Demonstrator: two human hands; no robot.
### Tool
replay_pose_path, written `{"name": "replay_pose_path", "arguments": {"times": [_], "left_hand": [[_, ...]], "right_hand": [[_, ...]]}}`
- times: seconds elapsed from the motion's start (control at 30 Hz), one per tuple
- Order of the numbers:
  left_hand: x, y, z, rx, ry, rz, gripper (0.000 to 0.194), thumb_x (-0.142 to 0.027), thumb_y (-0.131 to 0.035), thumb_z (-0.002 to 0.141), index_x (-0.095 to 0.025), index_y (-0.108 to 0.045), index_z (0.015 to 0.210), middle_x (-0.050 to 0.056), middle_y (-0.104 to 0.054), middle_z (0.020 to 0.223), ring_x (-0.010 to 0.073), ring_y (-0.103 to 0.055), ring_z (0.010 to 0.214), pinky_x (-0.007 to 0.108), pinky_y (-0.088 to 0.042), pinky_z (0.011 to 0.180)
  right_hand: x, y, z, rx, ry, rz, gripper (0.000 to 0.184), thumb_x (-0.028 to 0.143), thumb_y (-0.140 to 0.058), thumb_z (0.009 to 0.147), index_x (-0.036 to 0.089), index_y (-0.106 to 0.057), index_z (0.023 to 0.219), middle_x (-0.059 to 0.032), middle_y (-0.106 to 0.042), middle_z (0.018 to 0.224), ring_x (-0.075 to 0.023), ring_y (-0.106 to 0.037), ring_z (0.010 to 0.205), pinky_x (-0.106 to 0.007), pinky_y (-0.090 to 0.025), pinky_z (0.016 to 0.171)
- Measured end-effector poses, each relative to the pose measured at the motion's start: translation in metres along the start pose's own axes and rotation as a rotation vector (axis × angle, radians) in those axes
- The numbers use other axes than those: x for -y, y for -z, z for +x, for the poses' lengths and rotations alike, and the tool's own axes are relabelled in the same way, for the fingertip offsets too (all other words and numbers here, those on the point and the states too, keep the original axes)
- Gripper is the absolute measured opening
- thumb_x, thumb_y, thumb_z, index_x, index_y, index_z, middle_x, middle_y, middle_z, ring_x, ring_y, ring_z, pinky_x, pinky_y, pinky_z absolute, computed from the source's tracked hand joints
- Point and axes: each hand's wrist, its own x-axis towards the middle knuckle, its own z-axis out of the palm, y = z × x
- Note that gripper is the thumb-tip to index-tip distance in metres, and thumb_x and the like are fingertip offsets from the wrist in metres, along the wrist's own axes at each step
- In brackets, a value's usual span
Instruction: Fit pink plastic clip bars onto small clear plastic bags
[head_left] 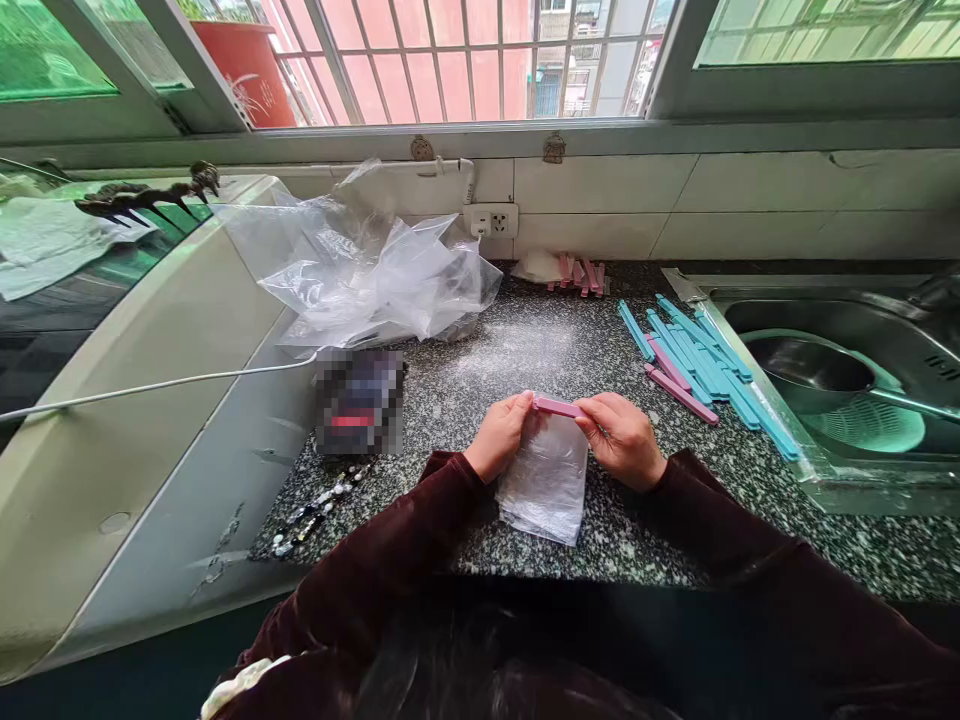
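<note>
A pink bag sealing clip (556, 407) lies across the top of a clear plastic bag (541, 490). My left hand (501, 432) pinches the clip's left end, with the bag's upper edge close to its fingers. At the right end, my right hand (621, 436) is closed on the same clip between thumb and fingers. Below the clip the bag hangs toward me, folded and flat over the speckled counter (457, 430). Whether the clip is fully fastened cannot be made out.
Turquoise clips (701, 355) and pink clips (679, 393) lie right, beside a sink (825, 480) holding a pan (810, 365). Small pink clips (581, 273) lie at the back. Left are plastic bags (375, 280), a phone-like object (360, 400), a beaded strand (319, 515) and a cable (187, 380).
</note>
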Motion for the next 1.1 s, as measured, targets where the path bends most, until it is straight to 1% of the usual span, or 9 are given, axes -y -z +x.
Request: {"name": "replay_pose_path", "arguments": {"times": [0.1, 0.2, 0.33, 0.47, 0.6, 0.73, 0.93, 1.1], "left_hand": [[0.0, 0.0, 0.001, -0.004, 0.006, 0.0, 0.047, -0.059, -0.059, 0.068, -0.012, -0.058, 0.066, -0.001, -0.054, 0.057, 0.0092, -0.042, 0.053, 0.023, -0.032, 0.054], [-0.002, 0.0, 0.001, -0.014, -0.006, 0.031, 0.045, -0.057, -0.058, 0.071, -0.012, -0.057, 0.064, -0.002, -0.05, 0.054, 0.0086, -0.039, 0.051, 0.023, -0.031, 0.052], [-0.004, 0.002, 0.001, -0.054, -0.037, 0.079, 0.042, -0.054, -0.058, 0.073, -0.013, -0.055, 0.061, -0.004, -0.045, 0.051, 0.008, -0.035, 0.05, 0.023, -0.028, 0.05], [-0.003, 0.005, 0.004, -0.08, -0.06, 0.095, 0.04, -0.051, -0.057, 0.075, -0.013, -0.057, 0.063, -0.003, -0.047, 0.053, 0.0086, -0.036, 0.051, 0.023, -0.028, 0.051], [0.0, 0.009, 0.007, -0.075, -0.064, 0.059, 0.041, -0.052, -0.057, 0.075, -0.012, -0.059, 0.066, -0.001, -0.051, 0.056, 0.0093, -0.039, 0.052, 0.022, -0.029, 0.052], [-0.001, 0.011, 0.008, -0.119, -0.069, 0.002, 0.038, -0.049, -0.059, 0.075, -0.012, -0.061, 0.067, -0.001, -0.054, 0.056, 0.0093, -0.042, 0.052, 0.022, -0.031, 0.052], [-0.004, 0.013, 0.01, -0.198, -0.076, -0.059, 0.032, -0.041, -0.058, 0.078, -0.012, -0.061, 0.065, -0.001, -0.056, 0.058, 0.0092, -0.045, 0.053, 0.021, -0.034, 0.053], [-0.002, 0.015, 0.01, -0.205, -0.09, -0.095, 0.03, -0.038, -0.057, 0.08, -0.012, -0.06, 0.064, -0.001, -0.055, 0.057, 0.0088, -0.045, 0.053, 0.021, -0.036, 0.054]], "right_hand": [[0.0, 0.0, 0.001, -0.024, -0.006, 0.032, 0.013, 0.022, -0.049, 0.087, 0.017, -0.061, 0.092, -0.0064, -0.063, 0.076, -0.0169, -0.057, 0.071, -0.028, -0.047, 0.065], [0.0, 0.001, 0.002, -0.034, -0.016, 0.052, 0.013, 0.022, -0.051, 0.087, 0.019, -0.061, 0.093, -0.0059, -0.063, 0.078, -0.0167, -0.057, 0.072, -0.028, -0.048, 0.065], [0.0, 0.003, 0.003, -0.079, -0.032, 0.066, 0.014, 0.023, -0.052, 0.086, 0.02, -0.061, 0.096, -0.0064, -0.062, 0.082, -0.0178, -0.058, 0.076, -0.031, -0.049, 0.068], [0.0, 0.006, 0.004, -0.13, -0.052, 0.059, 0.016, 0.023, -0.05, 0.087, 0.02, -0.062, 0.098, -0.0077, -0.06, 0.087, -0.0191, -0.058, 0.081, -0.034, -0.05, 0.071], [-0.002, 0.009, 0.005, -0.194, -0.058, 0.064, 0.017, 0.019, -0.051, 0.085, 0.02, -0.061, 0.1, -0.0073, -0.06, 0.087, -0.0189, -0.058, 0.081, -0.034, -0.051, 0.071], [-0.006, 0.011, 0.005, -0.253, -0.052, 0.068, 0.018, 0.016, -0.052, 0.084, 0.02, -0.06, 0.1, -0.0078, -0.061, 0.088, -0.0196, -0.059, 0.083, -0.036, -0.052, 0.072], [-0.012, 0.015, 0.002, -0.276, -0.092, 0.064, 0.016, 0.019, -0.052, 0.084, 0.021, -0.059, 0.098, -0.0079, -0.063, 0.09, -0.0215, -0.061, 0.086, -0.04, -0.051, 0.078], [-0.012, 0.017, 0.003, -0.3, -0.115, 0.128, 0.017, 0.016, -0.054, 0.083, 0.021, -0.059, 0.098, -0.0071, -0.064, 0.091, -0.0212, -0.061, 0.088, -0.041, -0.051, 0.079]]}}
